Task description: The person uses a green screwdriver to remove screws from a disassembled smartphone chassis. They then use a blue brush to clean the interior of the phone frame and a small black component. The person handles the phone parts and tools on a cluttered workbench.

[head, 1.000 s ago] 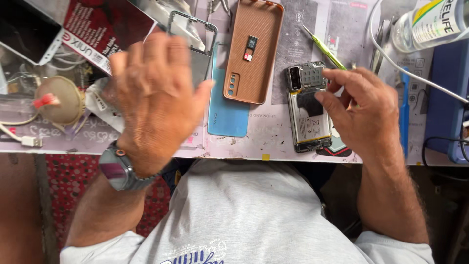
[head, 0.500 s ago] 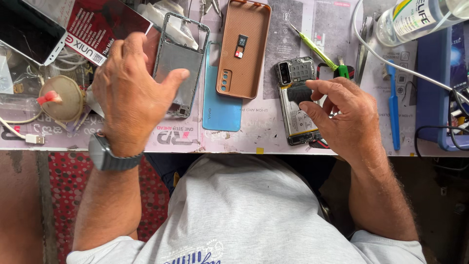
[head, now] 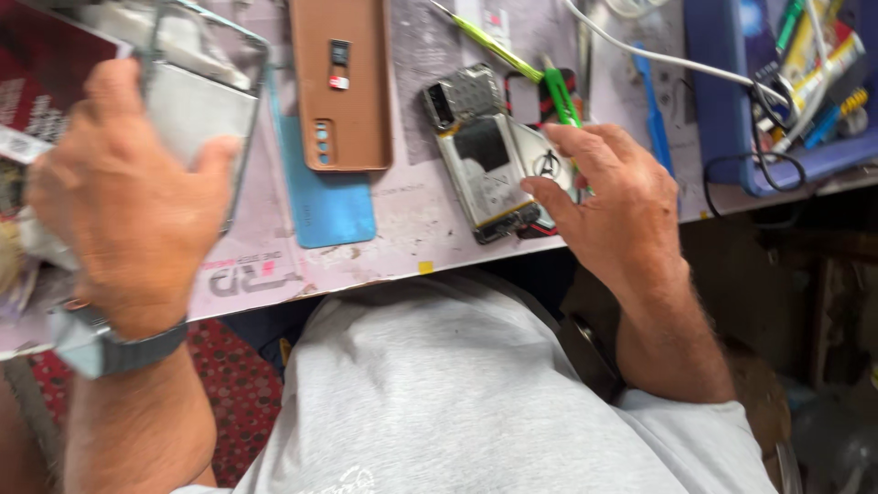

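Left hand [head: 128, 192] gripped frame [head: 197, 101]; right fingers [head: 558, 197] pinned opened phone [head: 489, 169] near worktop's [head: 402, 238] front edge. Best kept flat, pressure light.

single head cam, looking steeply down over wearer's own chest at near edge of worktop [head: 402, 233]. pretty close, both hands fill lower frame. view tilted, right corner drops off into dark floor. no second view.
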